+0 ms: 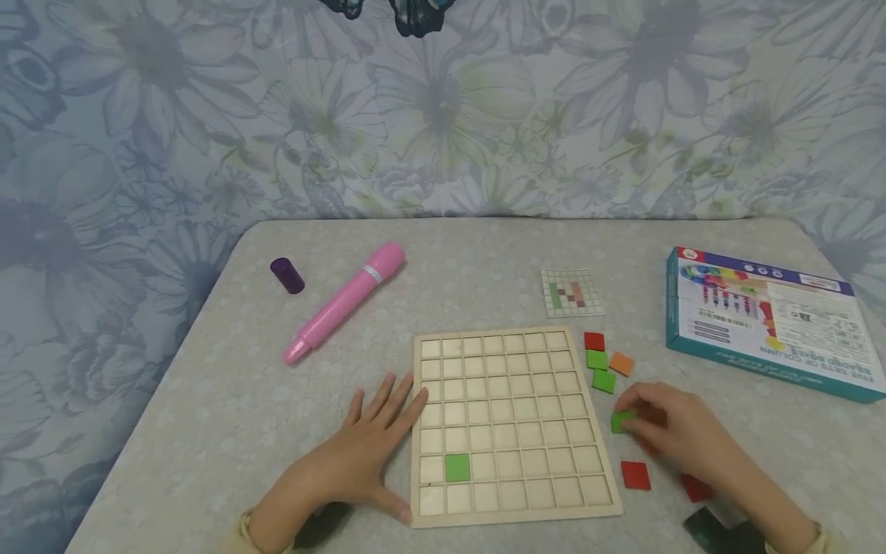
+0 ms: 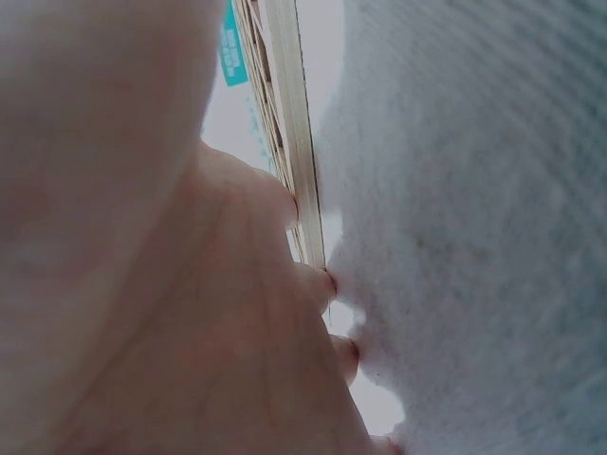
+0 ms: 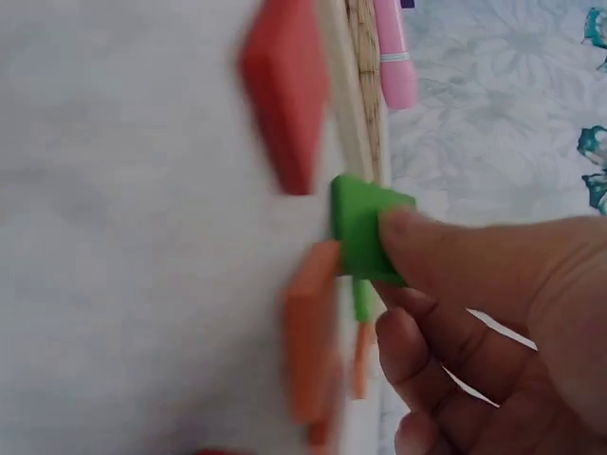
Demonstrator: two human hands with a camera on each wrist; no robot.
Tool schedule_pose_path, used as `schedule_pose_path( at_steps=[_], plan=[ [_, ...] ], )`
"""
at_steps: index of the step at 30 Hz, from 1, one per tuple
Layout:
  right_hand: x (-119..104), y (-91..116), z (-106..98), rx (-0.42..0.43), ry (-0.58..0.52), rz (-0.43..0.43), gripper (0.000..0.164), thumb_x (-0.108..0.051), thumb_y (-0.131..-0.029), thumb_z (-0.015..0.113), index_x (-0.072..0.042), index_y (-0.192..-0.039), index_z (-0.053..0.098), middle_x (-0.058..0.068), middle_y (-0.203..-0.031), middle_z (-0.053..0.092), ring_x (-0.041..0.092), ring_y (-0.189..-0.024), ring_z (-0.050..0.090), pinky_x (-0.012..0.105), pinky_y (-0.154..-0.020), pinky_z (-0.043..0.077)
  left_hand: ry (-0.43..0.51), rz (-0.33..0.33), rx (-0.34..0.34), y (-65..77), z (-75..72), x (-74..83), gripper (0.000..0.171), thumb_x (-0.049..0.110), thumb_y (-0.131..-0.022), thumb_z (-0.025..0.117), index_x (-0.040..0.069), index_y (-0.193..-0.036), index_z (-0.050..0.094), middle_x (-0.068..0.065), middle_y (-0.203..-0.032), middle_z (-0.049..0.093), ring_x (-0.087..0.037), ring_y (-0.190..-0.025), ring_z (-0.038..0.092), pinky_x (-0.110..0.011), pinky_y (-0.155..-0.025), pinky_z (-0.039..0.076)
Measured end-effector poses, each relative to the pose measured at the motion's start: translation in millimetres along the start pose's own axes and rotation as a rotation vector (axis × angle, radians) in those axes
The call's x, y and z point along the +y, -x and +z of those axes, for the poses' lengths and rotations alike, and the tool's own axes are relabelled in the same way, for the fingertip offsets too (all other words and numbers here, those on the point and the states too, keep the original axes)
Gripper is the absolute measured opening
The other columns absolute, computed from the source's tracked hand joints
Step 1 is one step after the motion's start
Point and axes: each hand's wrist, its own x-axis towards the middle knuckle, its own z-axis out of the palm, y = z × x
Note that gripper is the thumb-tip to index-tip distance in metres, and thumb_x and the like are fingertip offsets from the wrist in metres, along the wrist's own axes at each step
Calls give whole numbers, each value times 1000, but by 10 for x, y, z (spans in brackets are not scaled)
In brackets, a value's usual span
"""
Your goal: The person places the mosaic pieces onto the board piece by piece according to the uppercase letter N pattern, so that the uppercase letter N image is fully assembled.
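A wooden grid board lies flat, with one green square tile in a cell near its lower left corner. My left hand is spread along the board's left edge, its fingertips touching the frame. To the right of the board, my right hand pinches another green square tile between thumb and fingers; the right wrist view shows the thumb across its face. Beside that hand are a red tile and a second red tile, partly hidden by the forearm.
Two green tiles, a red tile and an orange tile lie by the board's upper right. A pattern card lies behind the board. Around are a flat box, a pink marker and a purple cap.
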Motion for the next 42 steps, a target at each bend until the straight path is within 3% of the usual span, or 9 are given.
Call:
schedule_pose_path(
  at_steps=[3,6,11,14,18,25,42],
  plan=[
    [-93,-47,-37,93,-11,-58,21,-6,-73,70,-21,-88,65,-11,-83,61,7,-71,50,24,-65,46,-5,0,2,-6,-3,7,131,81,-45,54,18,-143,-6,-8,-147,-15,-30,-132,-14,-62,-98,0],
    [-274,-119,-22,144,-96,-77,16,-9,-77,68,-20,-89,66,-12,-82,62,4,-71,55,19,-63,46,-6,0,2,-4,-5,6,131,81,-45,53,18,-143,-5,-8,-147,-15,-30,-132,-14,-61,-98,0],
    [-715,-287,224,50,-389,-83,10,-12,-80,66,-16,-89,66,-7,-84,63,9,-73,60,23,-66,49,-10,-7,-5,10,1,-3,131,82,-44,52,18,-143,-6,-8,-147,-16,-29,-132,-16,-61,-98,-2],
    [-948,-372,444,-39,-482,-115,6,-16,-80,66,-17,-86,65,-6,-81,63,9,-70,59,24,-64,48,-9,-4,-2,10,-3,1,131,82,-44,53,19,-143,-5,-8,-147,-15,-29,-132,-15,-61,-98,-2],
    [-1145,-466,717,-80,-483,-149,4,-18,-79,67,-19,-82,65,-10,-76,61,7,-70,56,23,-63,47,-6,-4,-4,6,-11,14,130,81,-45,53,19,-143,-4,-8,-147,-14,-29,-132,-14,-61,-98,-2],
    [-1233,-521,992,-52,-427,-197,8,-16,-79,67,-22,-80,64,-16,-71,59,3,-65,55,22,-57,45,-3,-14,-13,27,-15,19,130,81,-46,54,19,-143,-5,-7,-147,-15,-29,-132,-15,-61,-98,-2],
    [-1290,-489,995,-76,-326,-286,13,-13,-76,69,-23,-76,62,-15,-64,52,3,-57,46,19,-49,40,18,-6,2,32,-23,21,130,79,-46,56,17,-144,-2,-8,-148,-14,-30,-133,-13,-60,-98,-2]
  ],
)
